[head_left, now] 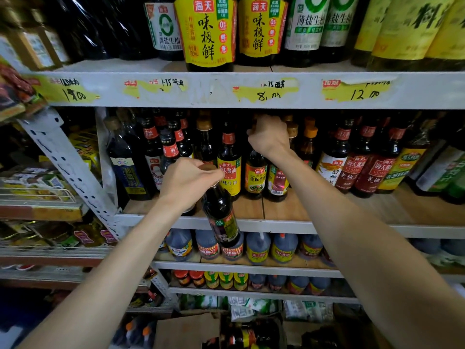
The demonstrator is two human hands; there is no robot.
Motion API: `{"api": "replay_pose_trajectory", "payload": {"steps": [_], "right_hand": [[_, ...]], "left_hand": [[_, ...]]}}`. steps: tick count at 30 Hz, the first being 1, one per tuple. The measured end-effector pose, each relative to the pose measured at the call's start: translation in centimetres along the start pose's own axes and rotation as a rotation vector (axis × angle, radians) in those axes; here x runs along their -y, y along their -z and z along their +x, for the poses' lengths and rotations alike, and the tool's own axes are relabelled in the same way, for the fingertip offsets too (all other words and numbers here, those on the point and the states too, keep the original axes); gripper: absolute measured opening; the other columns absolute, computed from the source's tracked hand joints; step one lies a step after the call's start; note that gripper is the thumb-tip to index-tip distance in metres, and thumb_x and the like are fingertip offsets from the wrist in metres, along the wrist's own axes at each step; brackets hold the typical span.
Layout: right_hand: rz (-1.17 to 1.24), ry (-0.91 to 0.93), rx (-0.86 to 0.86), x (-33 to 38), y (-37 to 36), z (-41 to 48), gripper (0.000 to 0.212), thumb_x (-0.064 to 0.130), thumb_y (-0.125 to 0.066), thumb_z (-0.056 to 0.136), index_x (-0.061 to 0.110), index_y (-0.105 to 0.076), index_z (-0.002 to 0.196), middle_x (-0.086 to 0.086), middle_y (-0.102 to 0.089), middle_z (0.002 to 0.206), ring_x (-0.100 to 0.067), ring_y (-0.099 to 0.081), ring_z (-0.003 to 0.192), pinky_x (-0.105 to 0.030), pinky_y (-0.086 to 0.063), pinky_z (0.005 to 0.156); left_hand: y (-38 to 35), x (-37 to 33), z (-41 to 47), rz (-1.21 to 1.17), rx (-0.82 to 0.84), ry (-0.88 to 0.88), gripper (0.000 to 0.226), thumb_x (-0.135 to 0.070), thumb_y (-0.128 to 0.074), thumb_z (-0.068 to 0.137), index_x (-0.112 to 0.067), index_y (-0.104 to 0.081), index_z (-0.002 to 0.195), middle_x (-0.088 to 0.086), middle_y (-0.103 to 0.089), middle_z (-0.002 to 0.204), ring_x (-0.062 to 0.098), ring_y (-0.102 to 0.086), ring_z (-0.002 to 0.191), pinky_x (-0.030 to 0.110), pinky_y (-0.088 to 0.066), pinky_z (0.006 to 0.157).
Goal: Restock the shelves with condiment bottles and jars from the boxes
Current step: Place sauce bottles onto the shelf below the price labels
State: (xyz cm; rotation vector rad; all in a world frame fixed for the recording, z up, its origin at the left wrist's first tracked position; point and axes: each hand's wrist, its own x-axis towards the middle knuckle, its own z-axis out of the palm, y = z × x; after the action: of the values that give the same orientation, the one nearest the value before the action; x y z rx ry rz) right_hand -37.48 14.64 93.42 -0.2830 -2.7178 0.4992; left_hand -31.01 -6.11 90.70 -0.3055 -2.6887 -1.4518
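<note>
My left hand grips the neck of a dark sauce bottle that hangs tilted in front of the middle shelf's edge. Its label faces down and right. My right hand reaches deeper into the same shelf and grips the top of a dark bottle with an orange label standing in the row. A yellow-labelled soy sauce bottle stands between the two hands. At the bottom, an opened cardboard box with more bottles lies on the floor.
Big bottles fill the top shelf above a white rail with yellow price tags. Dark bottles with red labels crowd the middle shelf's right side. Jugs and small jars line the lower shelves. Another rack with packets stands left.
</note>
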Motion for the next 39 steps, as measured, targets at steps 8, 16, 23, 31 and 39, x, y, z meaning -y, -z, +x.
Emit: {"api": "replay_pose_trajectory", "payload": {"steps": [8,16,23,31,39], "right_hand": [[0.02,-0.011,-0.018,0.0,-0.1,-0.4,0.031,0.031,-0.06,0.096,0.003,-0.068,0.107,-0.018,-0.071,0.103,-0.037,-0.067,0.098,-0.036,-0.054,0.077],[0.268,-0.026,-0.221,-0.7,0.0,-4.1,0.046,0.02,-0.07,0.089,0.006,-0.053,0.13,-0.019,-0.06,0.122,-0.039,-0.061,0.104,-0.038,-0.049,0.078],[0.747,0.154,0.463,2.9,-5.9,-16.0,0.072,0.03,-0.074,0.086,0.022,-0.038,0.148,0.003,-0.052,0.139,-0.015,-0.051,0.127,-0.032,-0.044,0.103],[0.916,0.114,0.454,3.1,-6.5,-13.2,0.069,0.009,-0.083,0.075,0.024,-0.042,0.128,0.01,-0.06,0.118,-0.007,-0.058,0.109,-0.029,-0.045,0.095],[1.163,0.104,0.639,3.3,-6.3,-9.9,0.061,-0.005,-0.075,0.079,0.029,-0.05,0.123,0.002,-0.066,0.121,-0.013,-0.061,0.118,-0.041,-0.046,0.106]], "left_hand": [[0.9,0.7,-0.8,0.002,-0.026,0.034,0.052,-0.05,-0.068,0.065,0.001,-0.069,0.077,0.013,-0.059,0.062,0.013,-0.049,0.059,0.03,-0.035,0.06],[2.1,2.2,-1.3,-0.01,-0.093,0.121,0.046,-0.055,-0.07,0.062,-0.011,-0.075,0.074,0.006,-0.071,0.072,0.019,-0.066,0.071,0.03,-0.042,0.063],[2.6,1.9,0.0,-0.178,-0.126,0.277,0.033,-0.043,-0.077,0.063,-0.011,-0.07,0.064,-0.011,-0.052,0.049,0.005,-0.048,0.046,0.027,-0.036,0.057],[3.2,-0.1,0.9,-0.139,0.112,0.077,0.042,-0.055,-0.072,0.078,-0.014,-0.07,0.085,-0.011,-0.056,0.049,0.001,-0.046,0.039,0.018,-0.034,0.042],[3.7,-0.1,3.8,0.022,0.078,0.018,0.013,-0.033,-0.082,0.078,-0.025,-0.073,0.084,-0.004,-0.073,0.082,0.012,-0.068,0.082,0.03,-0.053,0.073]]}}
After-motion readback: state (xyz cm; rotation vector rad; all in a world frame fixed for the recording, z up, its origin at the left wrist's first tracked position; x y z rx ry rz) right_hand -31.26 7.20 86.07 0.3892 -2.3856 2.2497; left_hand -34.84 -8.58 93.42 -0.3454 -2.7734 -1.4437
